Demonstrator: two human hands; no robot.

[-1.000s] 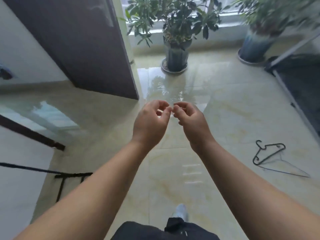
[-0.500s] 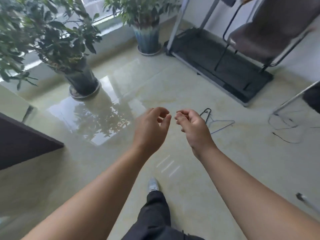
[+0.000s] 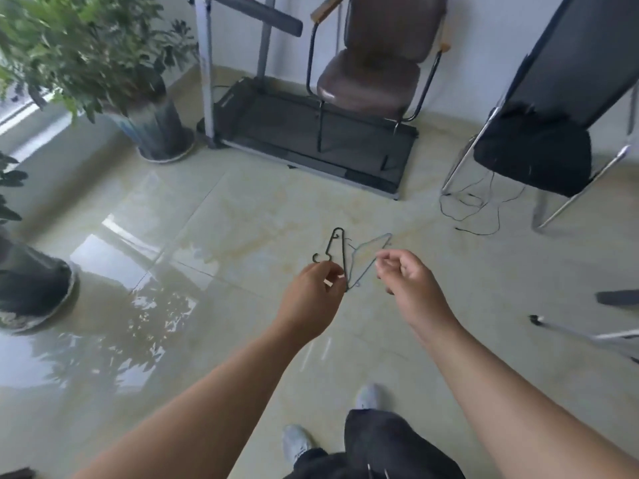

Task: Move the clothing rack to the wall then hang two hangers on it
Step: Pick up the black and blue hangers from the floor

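Two hangers, one black [image 3: 337,252] and one pale blue [image 3: 368,257], lie overlapping on the floor [image 3: 242,216], at 12 o'clock of both hands. Left hand [image 3: 313,299] and right hand [image 3: 411,281]: grips loosely curled, holding nothing. Neither hanger lifted nor hung. Clothing rack outside view, so its placement cannot be judged; hanger outlines partly hidden by fingers.

Bright daylight enters from the far left, laying white glare and plant reflections on the glossy floor [image 3: 114,257]. The plant [image 3: 79,53] at far left is motion-blurred. Straight edges bow toward the frame's borders.
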